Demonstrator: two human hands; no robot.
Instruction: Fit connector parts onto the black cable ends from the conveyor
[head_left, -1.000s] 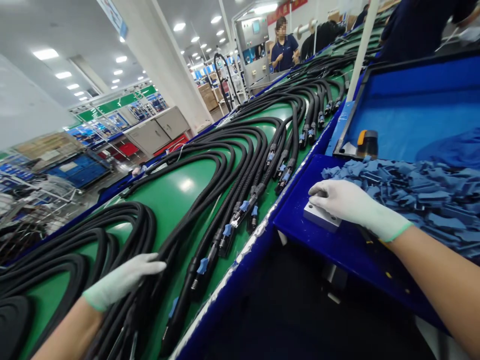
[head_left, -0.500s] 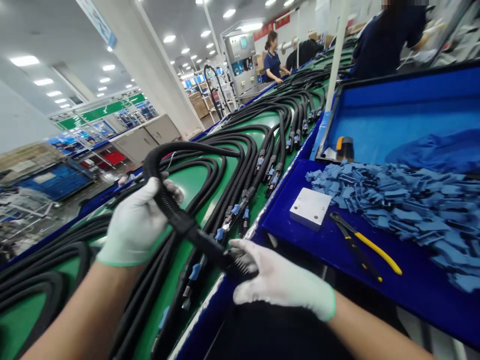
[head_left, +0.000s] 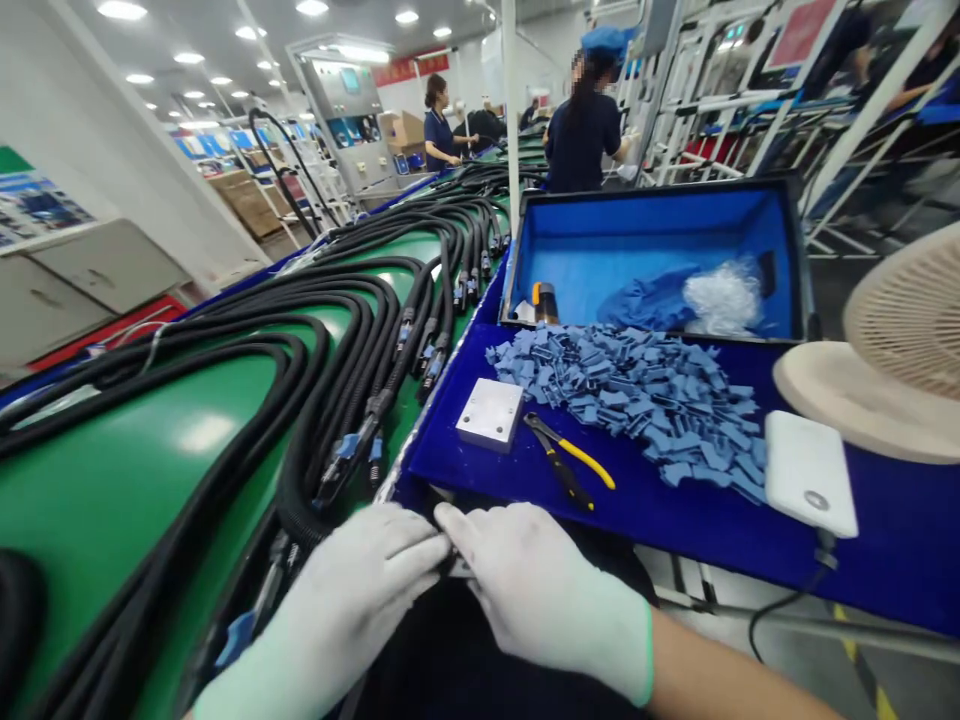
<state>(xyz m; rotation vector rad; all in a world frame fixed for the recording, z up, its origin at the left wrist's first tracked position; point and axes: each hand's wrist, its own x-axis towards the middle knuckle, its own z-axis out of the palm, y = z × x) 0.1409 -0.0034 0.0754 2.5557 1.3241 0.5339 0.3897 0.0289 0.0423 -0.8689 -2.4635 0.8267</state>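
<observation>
Both my hands wear white gloves with green cuffs and meet at the near edge of the blue bench. My left hand (head_left: 356,585) is closed around the end part of a black corrugated hose (head_left: 295,495), which loops up from behind the fingers. Closed on the tip of the same hose, my right hand (head_left: 525,580) presses its thumb close to the left fingertips. The hose's end fitting is mostly hidden between the gloves. Beyond the hands are a metal block (head_left: 489,413) and yellow-and-black pliers (head_left: 570,460).
Several more black hoses (head_left: 360,330) with blue-clipped ends lie on the green conveyor (head_left: 202,430). A heap of blue clips (head_left: 637,400), a white power bank (head_left: 810,475) and a fan (head_left: 911,340) occupy the bench. Behind stands a blue bin (head_left: 637,235); two co-workers stand farther back.
My left hand has come down and right from the raised hose bend to its end, beside the right hand. The right hand has closed. The view has turned right.
</observation>
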